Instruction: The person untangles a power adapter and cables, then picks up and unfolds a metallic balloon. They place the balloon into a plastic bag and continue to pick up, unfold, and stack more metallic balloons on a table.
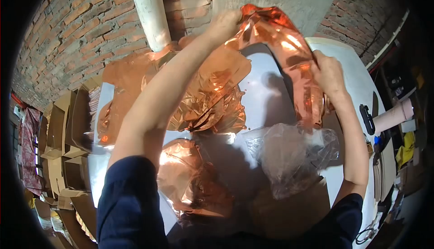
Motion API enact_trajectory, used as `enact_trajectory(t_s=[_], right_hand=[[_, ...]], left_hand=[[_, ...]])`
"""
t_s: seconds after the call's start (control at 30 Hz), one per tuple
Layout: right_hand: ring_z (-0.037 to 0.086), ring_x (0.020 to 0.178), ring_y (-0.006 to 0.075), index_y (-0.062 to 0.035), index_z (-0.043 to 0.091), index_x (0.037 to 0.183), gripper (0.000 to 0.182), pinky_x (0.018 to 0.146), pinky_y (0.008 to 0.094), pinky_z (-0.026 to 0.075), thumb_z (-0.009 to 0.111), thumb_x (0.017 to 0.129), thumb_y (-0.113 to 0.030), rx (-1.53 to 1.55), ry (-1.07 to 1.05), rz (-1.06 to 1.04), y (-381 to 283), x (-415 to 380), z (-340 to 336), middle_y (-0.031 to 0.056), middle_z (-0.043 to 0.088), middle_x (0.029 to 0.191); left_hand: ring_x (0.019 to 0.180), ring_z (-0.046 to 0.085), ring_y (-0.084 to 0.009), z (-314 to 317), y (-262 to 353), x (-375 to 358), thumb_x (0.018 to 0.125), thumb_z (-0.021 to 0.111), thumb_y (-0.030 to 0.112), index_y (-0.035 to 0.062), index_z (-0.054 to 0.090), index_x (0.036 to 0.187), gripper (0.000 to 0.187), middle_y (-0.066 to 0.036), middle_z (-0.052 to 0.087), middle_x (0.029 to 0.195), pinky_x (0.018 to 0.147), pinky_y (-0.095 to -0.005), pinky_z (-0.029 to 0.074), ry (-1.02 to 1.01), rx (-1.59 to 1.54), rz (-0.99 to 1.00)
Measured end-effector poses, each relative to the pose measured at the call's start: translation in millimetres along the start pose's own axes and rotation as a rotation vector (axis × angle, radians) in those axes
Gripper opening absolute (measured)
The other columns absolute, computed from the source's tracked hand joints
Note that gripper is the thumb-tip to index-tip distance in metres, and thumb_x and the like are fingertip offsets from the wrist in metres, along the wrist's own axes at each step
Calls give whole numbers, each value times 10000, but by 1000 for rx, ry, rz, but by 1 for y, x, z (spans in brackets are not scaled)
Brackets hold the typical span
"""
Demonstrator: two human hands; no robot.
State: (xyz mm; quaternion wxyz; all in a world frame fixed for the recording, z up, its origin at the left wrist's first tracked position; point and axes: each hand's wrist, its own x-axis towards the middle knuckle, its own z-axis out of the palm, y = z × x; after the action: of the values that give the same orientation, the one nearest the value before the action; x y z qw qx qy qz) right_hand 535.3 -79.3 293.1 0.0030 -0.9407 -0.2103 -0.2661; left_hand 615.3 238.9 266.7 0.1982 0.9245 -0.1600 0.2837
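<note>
A long, shiny copper-coloured foil piece (291, 45) arches above the white table (264, 86). My left hand (227, 25) is closed on its upper left end, its fingers partly hidden. At the foil's right side, my right hand (331, 78) grips the edge, and the rest hangs down toward a clear plastic bag (294, 158). Beneath my left forearm lies a crumpled pile of similar copper foil (212, 95) with wavy edges. Nearer my body rests another folded foil bundle (187, 172).
Open cardboard boxes (63, 127) stack up to the left. Behind the table rise a brick wall (97, 21) and a white pipe (150, 11). At the right edge are a pale pink roll (395, 115) and a black object (367, 119).
</note>
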Motion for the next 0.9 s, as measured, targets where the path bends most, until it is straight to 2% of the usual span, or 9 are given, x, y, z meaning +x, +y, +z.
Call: enact_trajectory(t_s=[0.1, 0.2, 0.23, 0.27, 0.3, 0.37, 0.5, 0.8, 0.9], right_hand=[[656, 700, 418, -54, 615, 904, 111, 633, 485, 533, 597, 815, -118, -105, 87, -24, -4, 1, -11, 228, 652, 709], [644, 617, 398, -69, 626, 885, 102, 583, 461, 527, 614, 796, -117, -174, 31, -38, -37, 3, 0, 188, 642, 647], [622, 554, 347, -65, 631, 875, 110, 549, 435, 511, 625, 769, -93, 317, 177, -471, -17, -1, 30, 131, 628, 615], [643, 650, 303, -69, 641, 880, 127, 595, 401, 517, 640, 754, -89, 76, -15, -296, -46, 0, 52, 121, 647, 695], [665, 747, 259, -73, 651, 885, 146, 642, 366, 523, 655, 739, -84, -207, -233, -170, -75, 1, 73, 110, 667, 774], [680, 732, 279, -79, 680, 972, 192, 637, 366, 548, 625, 791, -112, -114, -158, -467, -81, -13, 124, 109, 687, 818], [684, 818, 233, -126, 726, 957, 174, 696, 361, 560, 674, 793, -152, -242, -697, -457, -136, -4, 120, 25, 703, 850], [686, 924, 230, -92, 722, 895, 165, 712, 381, 545, 676, 781, -202, -236, -412, -560, -146, -12, 162, 129, 698, 1013], [674, 881, 259, -39, 720, 891, 308, 707, 405, 541, 577, 881, -311, 216, -469, -478, -143, -13, 172, 178, 684, 890]], left_hand=[[1087, 567, -325, 13, -5, 19, 856, 638, 209, 62, 640, 983, 194, -140, 637, 1108, 871, -496, 429, 249, 119, 235], [1288, 420, -302, 39, -29, 5, 843, 653, 218, 160, 572, 1209, 380, -73, 496, 1362, 1015, -523, 349, 255, 107, 66], [1309, 398, -318, 45, -40, -8, 835, 663, 220, 184, 536, 1266, 451, -73, 455, 1407, 1034, -534, 340, 110, 159, -45], [1330, 376, -334, 48, -52, -26, 826, 674, 222, 207, 500, 1322, 525, -74, 414, 1451, 1053, -544, 331, -33, 211, -151], [1306, 397, -348, 54, -67, -44, 819, 661, 222, 196, 502, 1329, 535, -90, 456, 1398, 1007, -551, 361, -90, 238, -154], [1289, 408, -363, 62, -89, -82, 816, 651, 234, 177, 506, 1333, 540, -109, 480, 1364, 970, -562, 385, -150, 273, -150], [1309, 388, -353, 41, -83, -129, 818, 665, 254, 160, 511, 1333, 546, -111, 430, 1419, 1021, -573, 346, -289, 214, -94], [1421, 293, -288, 51, 9, -133, 969, 483, 423, 206, 549, 1351, 444, -69, 365, 1523, 1134, -499, 237, -518, -80, 61], [1416, 305, -286, 80, -21, -145, 985, 445, 428, 212, 539, 1359, 441, -61, 392, 1508, 1136, -498, 235, -578, -98, -14]])
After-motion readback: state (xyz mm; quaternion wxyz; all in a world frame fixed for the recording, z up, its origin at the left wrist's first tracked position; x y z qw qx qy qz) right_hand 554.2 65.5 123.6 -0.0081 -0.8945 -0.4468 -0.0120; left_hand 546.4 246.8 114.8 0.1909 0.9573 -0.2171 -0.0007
